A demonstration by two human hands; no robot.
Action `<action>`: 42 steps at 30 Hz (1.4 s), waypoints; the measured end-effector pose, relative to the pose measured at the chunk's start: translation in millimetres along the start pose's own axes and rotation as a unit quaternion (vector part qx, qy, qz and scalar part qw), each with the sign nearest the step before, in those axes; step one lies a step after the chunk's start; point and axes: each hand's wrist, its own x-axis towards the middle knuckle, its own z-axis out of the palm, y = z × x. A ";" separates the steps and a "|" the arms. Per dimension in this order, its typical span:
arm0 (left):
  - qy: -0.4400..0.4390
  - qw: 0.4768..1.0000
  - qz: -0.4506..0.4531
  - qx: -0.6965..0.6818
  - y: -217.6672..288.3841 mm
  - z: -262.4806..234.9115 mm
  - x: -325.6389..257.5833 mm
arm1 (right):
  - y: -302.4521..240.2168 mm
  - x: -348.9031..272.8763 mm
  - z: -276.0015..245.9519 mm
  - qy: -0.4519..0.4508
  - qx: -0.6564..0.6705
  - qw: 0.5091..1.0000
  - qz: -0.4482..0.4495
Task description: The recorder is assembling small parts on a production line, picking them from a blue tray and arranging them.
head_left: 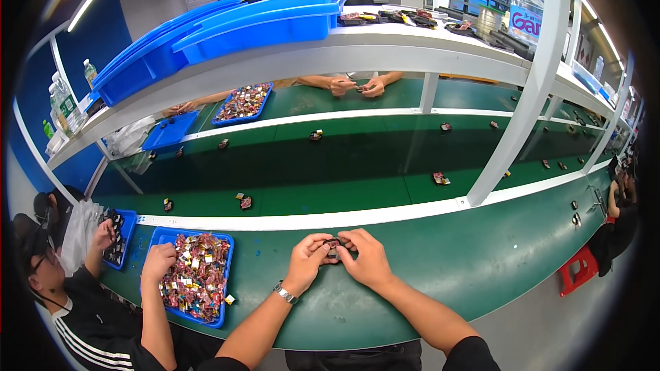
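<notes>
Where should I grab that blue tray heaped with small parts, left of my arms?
Probably take the blue tray by its right rim, coming from the right with your left hand: that raised edge is exposed, while a co-worker's forearm covers part of the left side.

Short black sleeves [473, 355], bare forearms [258, 330], and a silver-coloured metal-band watch [284, 293] around the left wrist [294, 284].

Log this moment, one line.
left hand: holds small dark-cased part; right hand: holds same part; below: green worktable; left: blue tray of loose parts
</notes>
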 end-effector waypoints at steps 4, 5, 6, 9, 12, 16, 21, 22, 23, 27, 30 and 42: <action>-0.008 0.999 0.002 0.031 0.0 2.2 0.1 | 9.0 -0.6 4.1 -0.013 0.053 0.998 0.035; -0.009 0.999 0.007 0.042 -0.6 2.1 0.0 | 8.5 -0.6 4.5 -0.013 0.054 0.998 0.035; -0.007 0.998 0.012 0.057 -1.1 3.0 -0.4 | 7.5 -0.1 4.4 -0.019 0.063 0.996 0.056; -0.005 0.995 0.029 0.093 -3.2 3.8 -1.6 | 1.5 0.3 3.7 -0.029 0.069 0.993 0.091; -0.016 0.994 0.034 0.103 -5.2 2.5 -2.4 | 0.5 0.0 3.2 -0.034 0.071 0.991 0.112; -0.037 0.993 0.047 0.103 -4.8 2.3 -2.2 | 0.5 1.3 1.0 -0.033 0.086 0.988 0.124; -0.046 0.991 0.048 0.112 -5.9 0.1 -0.3 | 0.7 3.0 -1.2 -0.040 0.096 0.986 0.133; -0.048 0.991 0.047 0.118 -5.4 -1.1 -0.6 | 0.5 3.5 -0.3 -0.044 0.100 0.984 0.140; -0.045 0.991 0.047 0.120 -5.8 -1.6 -0.8 | 0.5 3.4 0.5 -0.046 0.102 0.984 0.138; -0.022 0.994 0.047 0.099 -5.2 -0.8 -3.1 | 11.3 6.3 5.5 -0.066 0.113 0.982 0.138; 0.045 0.955 0.163 0.244 -6.8 -4.4 9.3 | 62.2 26.2 -3.0 -0.057 0.151 0.961 0.223; 0.411 0.633 0.063 0.652 33.1 -96.0 70.0 | 114.2 74.4 -22.9 0.149 -0.035 0.973 0.170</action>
